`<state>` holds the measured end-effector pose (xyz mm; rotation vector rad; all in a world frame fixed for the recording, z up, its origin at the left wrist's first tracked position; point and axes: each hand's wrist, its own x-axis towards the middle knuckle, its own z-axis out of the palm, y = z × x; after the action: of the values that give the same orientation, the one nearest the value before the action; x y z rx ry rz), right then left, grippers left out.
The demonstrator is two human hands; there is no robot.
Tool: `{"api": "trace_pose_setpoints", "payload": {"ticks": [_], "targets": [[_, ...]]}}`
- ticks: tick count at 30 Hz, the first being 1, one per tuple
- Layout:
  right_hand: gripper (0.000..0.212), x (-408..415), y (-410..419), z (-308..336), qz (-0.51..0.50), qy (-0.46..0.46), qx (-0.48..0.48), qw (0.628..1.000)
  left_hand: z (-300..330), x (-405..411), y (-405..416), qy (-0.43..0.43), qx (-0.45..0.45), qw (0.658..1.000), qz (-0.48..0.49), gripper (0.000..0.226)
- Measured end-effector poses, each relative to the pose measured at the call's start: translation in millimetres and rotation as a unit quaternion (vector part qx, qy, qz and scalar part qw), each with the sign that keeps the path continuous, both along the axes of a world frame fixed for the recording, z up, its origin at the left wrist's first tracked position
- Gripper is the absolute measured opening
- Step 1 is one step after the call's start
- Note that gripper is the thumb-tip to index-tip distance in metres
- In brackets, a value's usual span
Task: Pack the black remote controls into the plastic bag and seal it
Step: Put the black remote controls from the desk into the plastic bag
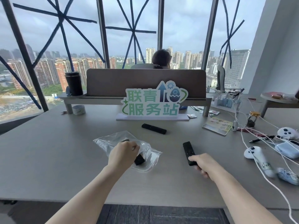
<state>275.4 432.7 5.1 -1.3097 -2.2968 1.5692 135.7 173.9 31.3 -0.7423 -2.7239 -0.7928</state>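
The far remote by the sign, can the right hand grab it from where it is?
Probably yes, after letting go. The far remote lies alone on open table, nothing blocking it. But the right hand already grips another remote.

Count, grey surface (48, 159):

- Black slim rectangular remote controls: three. One partly inside the bag (139, 159), one under the right-side fingers (188, 152), one lying apart farther back (153, 128).
- Clear plastic zip bag (113, 141): one.
- Bare hands: two, left (123, 152) and right (204, 164).
- White plastic game controllers: two, one near (252, 152), one farther right (287, 133).
- Black cylindrical tumbler (74, 83): one.
- Roll of pale tape (79, 109): one.
- Green-and-white cut-out sign with lettering (153, 101): one.
- Small glass jar with gold lid (252, 118): one.
- White cables at right: several, tangled, number unclear.
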Motion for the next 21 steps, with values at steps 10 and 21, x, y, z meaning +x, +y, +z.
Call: {"api": "trace_pose_setpoints", "payload": {"ticks": [10, 21], "targets": [[0.020, 20.5, -76.0, 51.4, 0.230, -0.002, -0.198, 0.953, 5.0, 11.1, 14.3, 0.018, 0.072, 0.997, -0.017, 0.029], [0.018, -48.1, -89.0, 2.1, 0.003, 0.144, -0.015, 0.990, -16.1, -8.0, -15.0, -0.046, 0.134, 0.990, 0.007, 0.025]]}}
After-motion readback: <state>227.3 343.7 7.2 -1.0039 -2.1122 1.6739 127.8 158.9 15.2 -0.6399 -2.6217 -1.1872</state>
